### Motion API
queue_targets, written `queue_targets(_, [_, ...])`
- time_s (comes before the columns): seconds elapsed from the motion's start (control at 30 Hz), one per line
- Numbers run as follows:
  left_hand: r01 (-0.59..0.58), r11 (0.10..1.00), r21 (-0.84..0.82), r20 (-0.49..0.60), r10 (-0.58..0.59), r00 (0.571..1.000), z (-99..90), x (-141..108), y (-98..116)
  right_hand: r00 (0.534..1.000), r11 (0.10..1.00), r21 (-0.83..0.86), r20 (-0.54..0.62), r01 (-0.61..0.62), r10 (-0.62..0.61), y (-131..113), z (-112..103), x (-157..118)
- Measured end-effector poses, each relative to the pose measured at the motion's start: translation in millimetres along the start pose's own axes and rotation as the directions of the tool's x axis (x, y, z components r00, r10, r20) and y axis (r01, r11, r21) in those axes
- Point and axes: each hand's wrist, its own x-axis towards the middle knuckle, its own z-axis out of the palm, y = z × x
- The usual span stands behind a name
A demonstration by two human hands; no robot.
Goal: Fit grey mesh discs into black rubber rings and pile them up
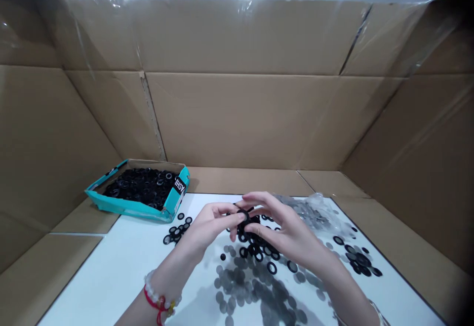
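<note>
A black rubber-looking ring point(243, 217) is pinched between the thumb and fingers of my left hand point(211, 223). My right hand point(283, 224) curls in from the other side, its thumb and fingertips closed about the same ring. Just beneath both hands lies a pile of black rings point(259, 253), partly covered by my fingers. Small translucent grey discs point(240, 279) are spread over the white tabletop point(122, 266) in front of the pile.
A teal-edged box point(129, 212) of black rings stands at the back left. Loose rings point(177, 232) lie near it. Behind my right hand is a clear plastic bag point(314, 212) of grey discs; dark pieces point(361, 261) sit at the right. Cardboard walls point(237, 118) enclose the table.
</note>
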Motion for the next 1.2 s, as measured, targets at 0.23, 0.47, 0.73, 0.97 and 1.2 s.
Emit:
queue_targets(0.23, [0.057, 0.997, -0.044, -0.018, -0.058, 0.998, 0.2, 1, -8, 0.99, 0.974, -0.182, -0.016, 0.132, -0.137, 3, 6, -1])
queue_targets(0.47, [0.026, 0.998, -0.054, -0.071, -0.029, 0.997, 2.6, -1, -6, 1.0, 0.991, -0.13, -0.008, 0.017, -0.018, 1, 8, -2])
queue_targets(0.73, [0.057, 0.993, 0.103, -0.099, -0.047, 0.994, 5.0, -2, 3, 0.998, 0.998, 0.062, 0.059, 0.003, -0.006, 3, 5, 0])
queue_targets(0.97, [0.088, 0.993, 0.083, -0.114, -0.078, 0.99, 5.7, -5, 7, 0.999, 0.988, 0.154, 0.052, -0.023, 0.015, 3, 8, -1])
queue_targets(1.2, [0.137, 0.988, -0.074, 0.029, -0.135, 0.99, -5.7, 0, -2, 0.995, 0.999, -0.028, 0.096, 0.033, -0.03, 0, 1, -2])
